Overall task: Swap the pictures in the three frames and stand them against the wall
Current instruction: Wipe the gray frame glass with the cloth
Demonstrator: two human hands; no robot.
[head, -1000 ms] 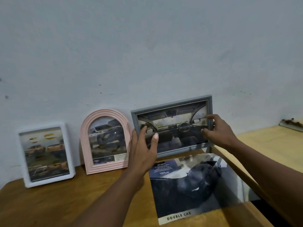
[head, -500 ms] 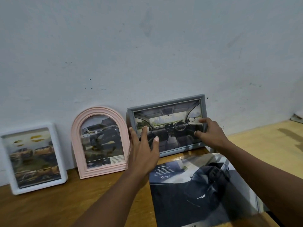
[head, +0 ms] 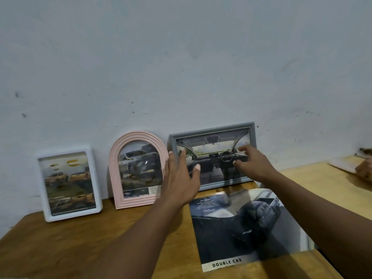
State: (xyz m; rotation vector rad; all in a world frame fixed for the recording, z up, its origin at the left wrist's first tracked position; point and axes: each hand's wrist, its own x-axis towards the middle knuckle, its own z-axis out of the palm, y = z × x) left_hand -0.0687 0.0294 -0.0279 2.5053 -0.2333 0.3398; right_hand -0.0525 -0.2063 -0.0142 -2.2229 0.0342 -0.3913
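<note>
Head view: white frame (head: 97, 178), pink arched frame (head: 138, 134) and grey frame (head: 212, 129) stood in a row at the back of the counter (head: 96, 244), tops leaning on the wall (head: 181, 67), each with a picture in it. Left hand (head: 181, 179) was flat, fingers straight and spread, in front of the grey frame's left edge. Right hand (head: 254, 167) had its fingers loosely curled over the glass on the right half, gripping nothing. Couldn't tell if either was touching the frame. Job looked near done, so the risks were all in letting go. Main one: the grey frame's foot sat right at the top edge of the glossy brochure (head: 241, 228) lying flat in front. If any of the foot rested on that paper, it could slide out and the frame go flat. Second: its right end was close to the counter's right edge, so a sideways nudge could take a corner off. Third: the left hand was just beside the pink arched frame, with only a narrow gap between the two frames, so a careless pull-back could clip it and tip it.
</note>
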